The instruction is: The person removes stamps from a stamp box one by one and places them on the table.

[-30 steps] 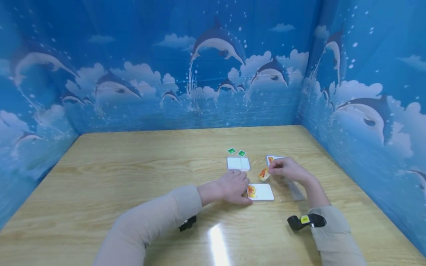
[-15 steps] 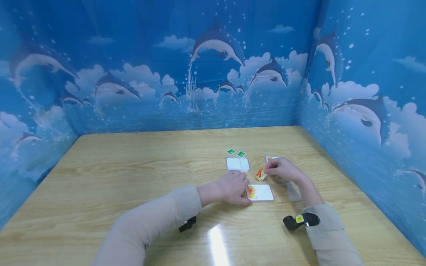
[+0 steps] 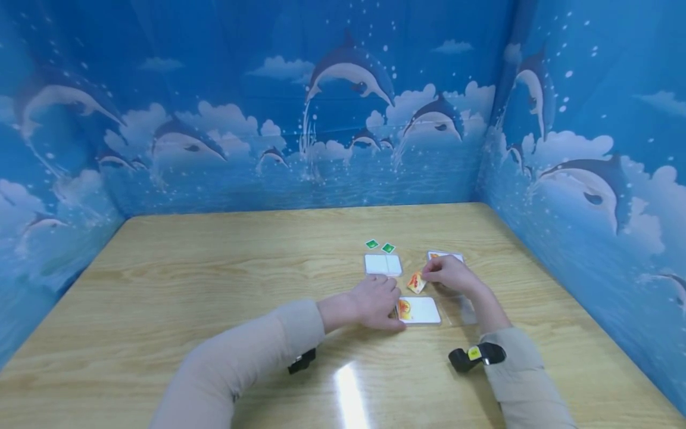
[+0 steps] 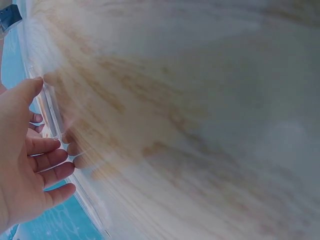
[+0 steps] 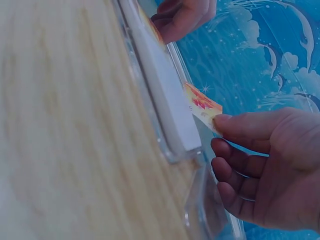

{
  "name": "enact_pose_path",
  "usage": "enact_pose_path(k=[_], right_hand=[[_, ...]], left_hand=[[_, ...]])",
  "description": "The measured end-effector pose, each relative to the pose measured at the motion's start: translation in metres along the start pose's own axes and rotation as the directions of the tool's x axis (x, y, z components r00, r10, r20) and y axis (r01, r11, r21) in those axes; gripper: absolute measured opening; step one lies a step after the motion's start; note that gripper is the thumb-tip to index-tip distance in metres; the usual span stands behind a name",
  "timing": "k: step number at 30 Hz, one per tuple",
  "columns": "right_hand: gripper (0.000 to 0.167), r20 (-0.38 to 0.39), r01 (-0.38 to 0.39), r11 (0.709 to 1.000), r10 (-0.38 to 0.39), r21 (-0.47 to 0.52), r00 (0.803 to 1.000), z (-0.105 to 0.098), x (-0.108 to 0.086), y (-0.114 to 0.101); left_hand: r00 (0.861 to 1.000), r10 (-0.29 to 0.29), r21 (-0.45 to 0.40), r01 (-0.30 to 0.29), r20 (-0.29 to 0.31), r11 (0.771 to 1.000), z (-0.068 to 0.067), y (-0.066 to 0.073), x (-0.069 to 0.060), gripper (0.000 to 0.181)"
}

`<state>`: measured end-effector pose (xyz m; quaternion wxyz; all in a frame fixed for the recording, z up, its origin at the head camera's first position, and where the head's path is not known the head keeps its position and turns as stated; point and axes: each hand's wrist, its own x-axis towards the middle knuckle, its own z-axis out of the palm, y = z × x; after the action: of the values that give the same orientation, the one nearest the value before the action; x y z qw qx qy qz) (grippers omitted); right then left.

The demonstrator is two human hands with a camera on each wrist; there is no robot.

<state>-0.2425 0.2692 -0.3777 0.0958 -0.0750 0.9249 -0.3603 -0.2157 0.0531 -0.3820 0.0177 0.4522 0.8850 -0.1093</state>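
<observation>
A clear plastic case with a white block of cards in it lies on the table, an orange-yellow picture at its left end. My left hand holds that end between thumb and fingers, hiding part of it. In the left wrist view the left thumb and fingertips touch the case's edge. My right hand pinches a small orange-and-yellow card by its right corner between thumb and forefinger. This card is tilted above the table, just behind the case, as the right wrist view shows its printed face.
Behind the left hand lies a white two-panel card, with two small green cards beyond it. Another orange-and-white card is partly covered by the right hand. A transparent lid or sheet lies right of the case. Dolphin-print curtains border the table.
My right hand has moved left with the small orange card, step by step, bringing it closer above the case. More of the card behind that hand shows. The left hand keeps its place.
</observation>
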Motion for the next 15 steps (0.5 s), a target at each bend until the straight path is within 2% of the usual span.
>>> enact_pose_path(k=[15], right_hand=[[0.011,-0.029,-0.025,0.999,0.024,-0.022,0.999,0.0048,-0.0010,0.0016]], left_hand=[[1.000,0.003,0.028,-0.003,-0.009,1.000,0.0006,0.0016,-0.0008,0.064]])
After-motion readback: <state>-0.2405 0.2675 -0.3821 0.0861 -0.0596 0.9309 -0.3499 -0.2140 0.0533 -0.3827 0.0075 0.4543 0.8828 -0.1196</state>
